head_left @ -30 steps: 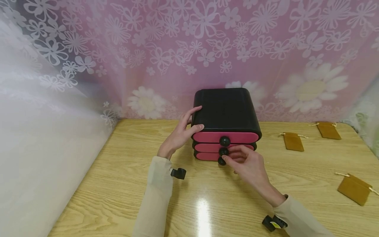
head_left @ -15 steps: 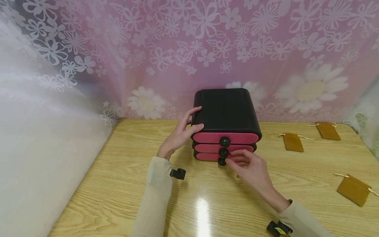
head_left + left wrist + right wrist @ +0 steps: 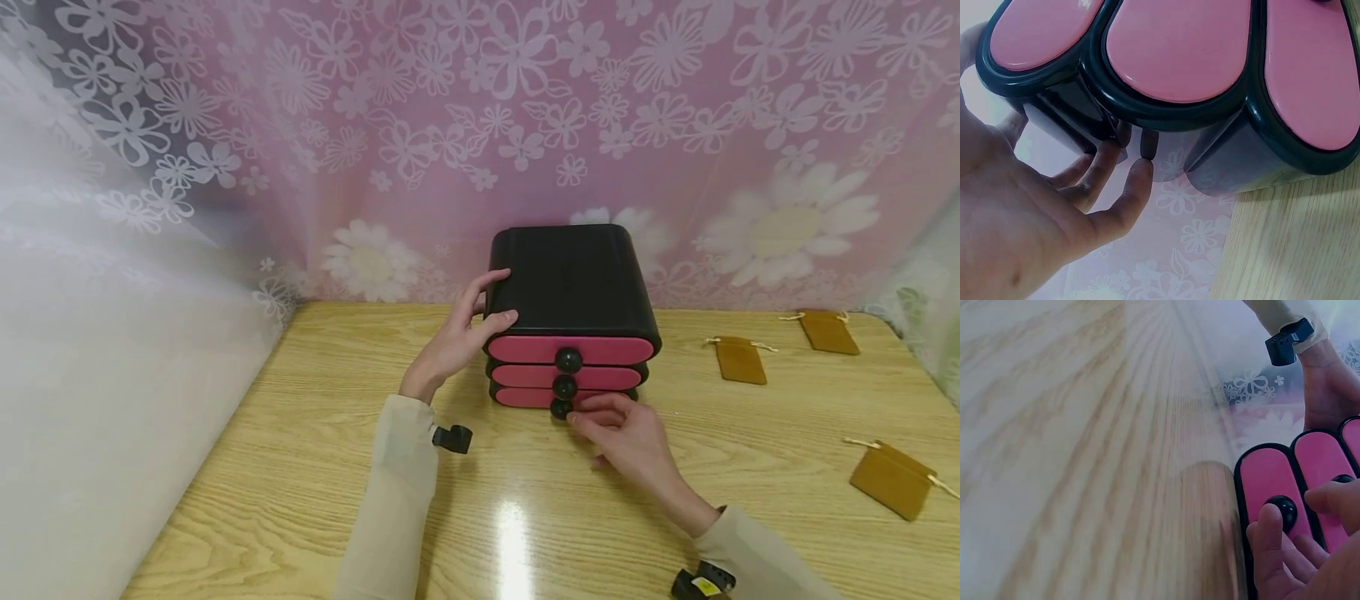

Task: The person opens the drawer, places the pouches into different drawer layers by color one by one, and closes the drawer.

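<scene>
A small black drawer cabinet (image 3: 570, 279) with three pink drawer fronts stands on the table; all the drawers are pushed in. Each front has a round black knob. My left hand (image 3: 450, 337) steadies the cabinet from its left, thumb on the top's front corner and fingers along the side. In the left wrist view, its fingers (image 3: 1125, 194) reach beside and behind the black casing. My right hand (image 3: 633, 437) is at the lowest knob (image 3: 1282, 512). Its thumb touches that knob, while the index fingertip (image 3: 1319, 497) stands slightly apart from it, near the middle knob (image 3: 565, 387).
Three brown drawstring pouches lie to the right on the wooden table (image 3: 315, 467): one pouch (image 3: 741, 360) near the cabinet, another pouch (image 3: 828, 332) at the back, a third pouch (image 3: 892, 479) nearer the front. A pink floral curtain (image 3: 450, 150) hangs behind the cabinet.
My right hand has moved down from between the middle and lowest knobs to the lowest one. My left hand and the cabinet have stayed in place.
</scene>
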`<state>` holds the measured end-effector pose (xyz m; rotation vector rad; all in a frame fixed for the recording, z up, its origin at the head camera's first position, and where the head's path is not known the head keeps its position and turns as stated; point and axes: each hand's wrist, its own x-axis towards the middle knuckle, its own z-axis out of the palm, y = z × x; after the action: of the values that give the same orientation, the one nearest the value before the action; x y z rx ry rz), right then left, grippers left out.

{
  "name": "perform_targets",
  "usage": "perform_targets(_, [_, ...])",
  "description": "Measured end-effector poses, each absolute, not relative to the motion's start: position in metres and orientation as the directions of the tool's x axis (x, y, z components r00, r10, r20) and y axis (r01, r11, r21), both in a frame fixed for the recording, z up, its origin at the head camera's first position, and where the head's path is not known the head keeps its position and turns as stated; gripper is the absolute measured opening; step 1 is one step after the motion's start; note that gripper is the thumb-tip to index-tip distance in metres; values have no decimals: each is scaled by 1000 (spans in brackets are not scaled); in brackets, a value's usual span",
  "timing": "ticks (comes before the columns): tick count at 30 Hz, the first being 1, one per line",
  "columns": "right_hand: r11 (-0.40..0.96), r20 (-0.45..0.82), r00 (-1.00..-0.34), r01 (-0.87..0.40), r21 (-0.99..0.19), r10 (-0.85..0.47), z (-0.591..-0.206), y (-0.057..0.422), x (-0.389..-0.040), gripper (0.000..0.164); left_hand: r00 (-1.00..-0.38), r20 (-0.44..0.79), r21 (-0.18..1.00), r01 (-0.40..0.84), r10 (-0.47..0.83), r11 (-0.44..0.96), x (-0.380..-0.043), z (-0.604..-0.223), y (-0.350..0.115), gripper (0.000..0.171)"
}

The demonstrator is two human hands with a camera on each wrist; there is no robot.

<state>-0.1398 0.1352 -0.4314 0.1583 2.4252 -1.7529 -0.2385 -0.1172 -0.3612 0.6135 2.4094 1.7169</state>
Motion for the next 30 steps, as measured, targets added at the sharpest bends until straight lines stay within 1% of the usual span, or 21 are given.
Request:
perform_targets(3, [281,-206,-978,201,-938,9,-435,132,-142,40,-910,138,926,258,391,274,-239,-362,-117,58])
perform_targets(6, [281,-223,-975,220,-934,23,-438,129,-144,39,-910,137,925,259,391,280,-238,-362,-117,57])
perform_targets(12, [286,-210,-977,215,-934,50,-440,122,-144,38,-911,141,921,265,388,287,-239,-363,-116,57])
perform_targets(21, [125,-221,-972,230,-965,84,-443,112,-141,42,-911,154,920,273,382,282,-239,-364,-116,57])
perform_targets(30, [69,-223,-967,233,-970,126,-450,104,-140,37,-917,145,918,265,372,295,-238,-364,-116,55])
